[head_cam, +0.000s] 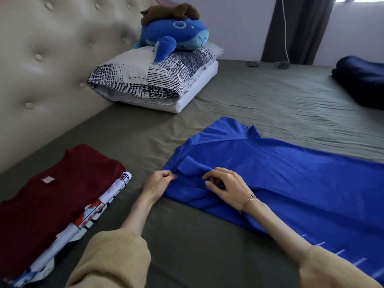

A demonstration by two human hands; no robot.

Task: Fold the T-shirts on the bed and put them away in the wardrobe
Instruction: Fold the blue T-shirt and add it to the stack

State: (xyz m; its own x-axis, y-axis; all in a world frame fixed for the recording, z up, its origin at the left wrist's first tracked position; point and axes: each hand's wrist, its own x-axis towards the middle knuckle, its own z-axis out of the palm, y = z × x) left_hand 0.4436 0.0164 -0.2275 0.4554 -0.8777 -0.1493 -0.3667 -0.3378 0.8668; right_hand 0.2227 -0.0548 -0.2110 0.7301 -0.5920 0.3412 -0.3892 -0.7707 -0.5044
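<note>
head view: a bedroom, with a wide bed (259, 96) under an olive sheet, a tufted headboard (47, 65) at left and a dark curtain (299, 28) by the window. a patterned pillow (149, 77) sits against the headboard with a blue plush (176, 36) on top, out of the working area. a navy bundle (361, 80) lies at the far right edge.

the blue shirt (291, 179) is spread flat on the sheet near the person, collar end toward the hands, probably laid out so the sides can be folded in evenly. the left hand (159, 182) pinches the shirt's edge by the collar, likely to anchor it. the right hand (225, 187) has curled fingers nipping the cloth just beside a small turned-over flap, seemingly straightening it before a fold.

a maroon shirt (47, 194) lies folded at left on top of a printed shirt (91, 213), stacked aside as finished pieces. no wardrobe is in view, so putting away is not yet done.
</note>
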